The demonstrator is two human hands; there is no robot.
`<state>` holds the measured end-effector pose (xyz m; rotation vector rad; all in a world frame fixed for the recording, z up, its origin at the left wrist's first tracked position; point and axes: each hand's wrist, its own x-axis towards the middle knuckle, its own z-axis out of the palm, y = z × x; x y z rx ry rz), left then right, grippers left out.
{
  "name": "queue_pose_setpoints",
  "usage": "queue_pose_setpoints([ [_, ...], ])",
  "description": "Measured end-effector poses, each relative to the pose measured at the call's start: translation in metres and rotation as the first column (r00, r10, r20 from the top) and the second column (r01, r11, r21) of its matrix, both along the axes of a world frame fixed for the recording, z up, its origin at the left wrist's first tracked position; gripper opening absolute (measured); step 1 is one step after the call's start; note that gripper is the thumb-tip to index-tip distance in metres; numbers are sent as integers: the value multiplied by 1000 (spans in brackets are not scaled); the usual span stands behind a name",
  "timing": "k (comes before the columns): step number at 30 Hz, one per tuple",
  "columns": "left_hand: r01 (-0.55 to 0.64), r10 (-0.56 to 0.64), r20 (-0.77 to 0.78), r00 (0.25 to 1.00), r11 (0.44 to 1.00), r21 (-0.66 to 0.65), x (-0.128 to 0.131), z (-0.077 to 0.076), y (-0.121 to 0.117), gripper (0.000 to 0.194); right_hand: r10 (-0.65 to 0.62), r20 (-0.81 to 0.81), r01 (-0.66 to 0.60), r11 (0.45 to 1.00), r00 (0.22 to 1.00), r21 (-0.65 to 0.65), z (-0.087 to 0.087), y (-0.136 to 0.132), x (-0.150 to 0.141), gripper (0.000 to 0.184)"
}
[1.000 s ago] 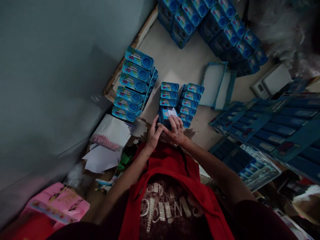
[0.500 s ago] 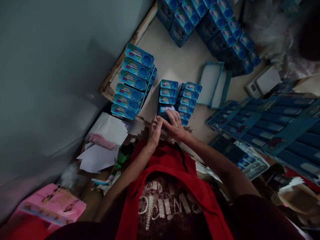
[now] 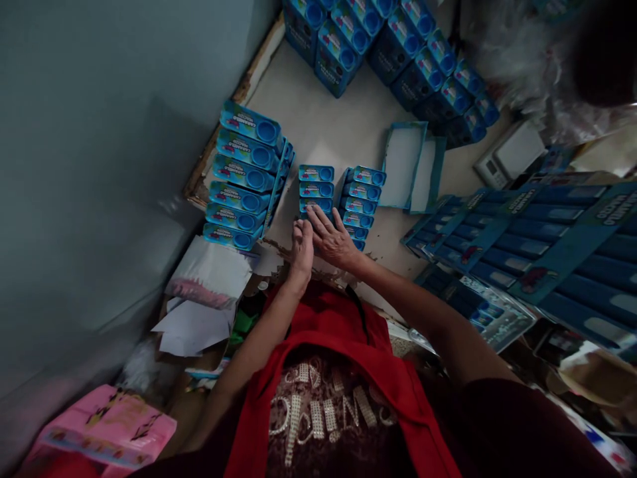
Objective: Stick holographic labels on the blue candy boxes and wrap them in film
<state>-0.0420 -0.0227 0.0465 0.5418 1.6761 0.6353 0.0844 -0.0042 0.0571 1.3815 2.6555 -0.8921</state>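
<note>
Small blue caramel boxes [image 3: 316, 190] stand in a short row on the table, with a second row of similar boxes [image 3: 363, 191] just right of it. My right hand [image 3: 334, 240] lies across the nearest box of the left row, its fingers stretched out and fairly flat. Close beside it, my left hand [image 3: 302, 252] has its fingers bent at that box's near left corner. The hands cover most of this box, and the left fingertips are partly hidden.
Larger blue boxes [image 3: 239, 178] line up at left, with more boxes [image 3: 338, 56] at the back. Open blue-edged trays [image 3: 405, 166] and a scale [image 3: 512, 156] are to the right. A long stack of blue packs [image 3: 527, 239] fills the right side. Papers [image 3: 199, 325] lie lower left.
The right fingers have straightened and moved forward over the nearest box, covering the pale patch that showed on its top. The left hand stays beside it. The whole view has shifted slightly.
</note>
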Motion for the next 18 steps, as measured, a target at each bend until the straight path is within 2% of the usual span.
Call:
queue_pose_setpoints([
  [2,-68,65,-52,997,996,-50,8,-2,7,78,-5,13,5,1000,1000,20,-3,3,-2,61],
  [4,-74,71,-66,995,996,-40,8,0,6,72,-14,25,13,999,1000,31,-2,4,-3,60],
  [8,-33,34,-80,996,999,10,-19,8,-9,65,15,-28,-15,1000,999,7,17,17,12,59],
  [10,36,-18,-167,986,994,104,-32,12,-15,64,-93,-74,96,995,993,38,29,38,32,43],
  [12,175,-108,-286,952,960,220,-35,16,-12,65,-319,-79,325,941,945,98,37,65,55,38],
  [13,255,-154,-345,926,929,267,-33,18,-7,67,-423,-61,427,897,904,117,38,80,65,40],
  [15,385,-212,-454,865,862,331,-22,19,14,70,-530,-10,527,840,848,129,37,109,77,42],
  [18,467,-210,-558,803,804,369,-3,17,61,72,-521,72,509,850,851,132,26,141,72,42],
])
